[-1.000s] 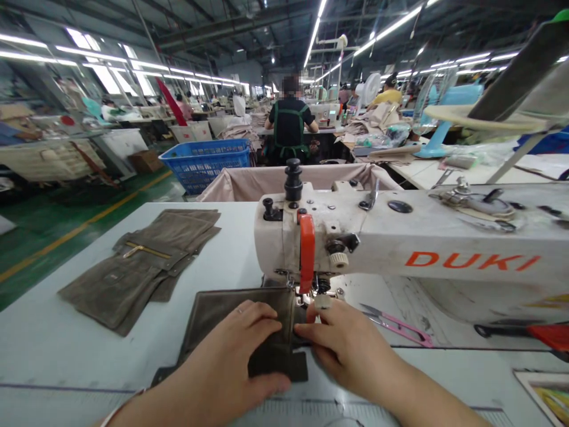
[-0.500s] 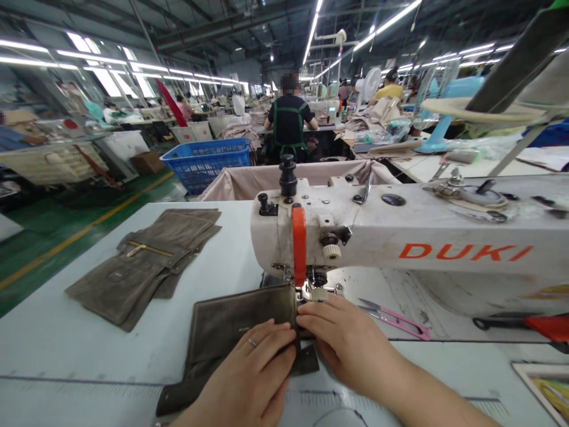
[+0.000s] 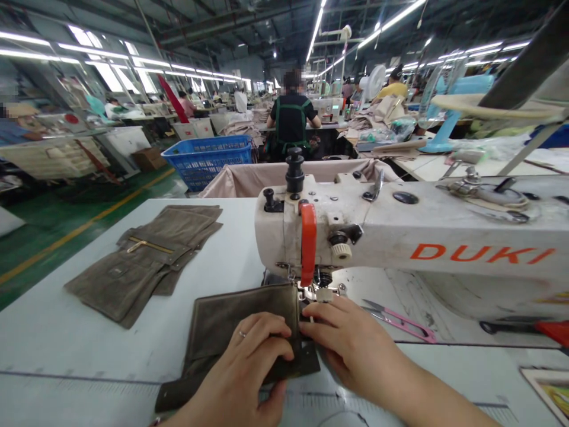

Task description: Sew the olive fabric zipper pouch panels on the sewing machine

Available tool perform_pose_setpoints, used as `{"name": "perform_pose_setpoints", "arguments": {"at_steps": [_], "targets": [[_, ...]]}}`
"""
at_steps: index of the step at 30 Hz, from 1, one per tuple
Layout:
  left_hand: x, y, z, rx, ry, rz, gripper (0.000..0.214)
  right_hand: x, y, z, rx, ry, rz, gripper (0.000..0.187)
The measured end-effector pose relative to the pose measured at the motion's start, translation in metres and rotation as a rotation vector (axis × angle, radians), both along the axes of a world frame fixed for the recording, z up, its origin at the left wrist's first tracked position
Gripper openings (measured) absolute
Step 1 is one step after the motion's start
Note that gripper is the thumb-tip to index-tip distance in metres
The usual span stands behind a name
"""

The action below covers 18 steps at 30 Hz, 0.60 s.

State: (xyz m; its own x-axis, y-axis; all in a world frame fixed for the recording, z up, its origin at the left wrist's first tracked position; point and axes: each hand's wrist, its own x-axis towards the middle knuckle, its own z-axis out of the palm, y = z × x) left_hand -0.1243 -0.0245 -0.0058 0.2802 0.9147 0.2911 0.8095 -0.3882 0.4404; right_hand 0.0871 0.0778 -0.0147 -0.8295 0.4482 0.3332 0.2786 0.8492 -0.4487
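Note:
A dark brown leather-like panel (image 3: pixel 240 314) lies on the sewing table, its right edge at the presser foot (image 3: pixel 306 292) of a white sewing machine (image 3: pixel 373 222). My left hand (image 3: pixel 253 362), with a ring on one finger, is bent over the panel's lower right part, thumb by its lower edge. Close to the needle area, my right hand (image 3: pixel 351 335) has its fingers together, the tips pressed at the panel's right edge. What lies beneath the right fingers is hidden. Pink-handled thread snips (image 3: pixel 402 321) rest on the machine bed, right of that hand.
Several similar brown pieces, one with a zipper (image 3: pixel 151 244), are stacked (image 3: pixel 120 284) at the table's left. Ruler markings (image 3: pixel 89 382) run along the front. Beyond the table stand a cloth-lined bin (image 3: pixel 249 181) and a blue basket (image 3: pixel 207 157). A co-worker (image 3: pixel 292 115) sits ahead.
My left fingers have bent more and drawn back slightly on the panel. The right hand stays at the panel's edge by the presser foot. The view has shifted a little left.

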Motion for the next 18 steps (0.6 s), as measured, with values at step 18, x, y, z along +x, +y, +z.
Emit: {"name": "perform_pose_setpoints", "arguments": {"at_steps": [18], "targets": [[-0.006,0.009,0.005,0.116,0.177,-0.216,0.035,-0.001,-0.002,-0.002,-0.013,0.005,0.007,0.045]]}}
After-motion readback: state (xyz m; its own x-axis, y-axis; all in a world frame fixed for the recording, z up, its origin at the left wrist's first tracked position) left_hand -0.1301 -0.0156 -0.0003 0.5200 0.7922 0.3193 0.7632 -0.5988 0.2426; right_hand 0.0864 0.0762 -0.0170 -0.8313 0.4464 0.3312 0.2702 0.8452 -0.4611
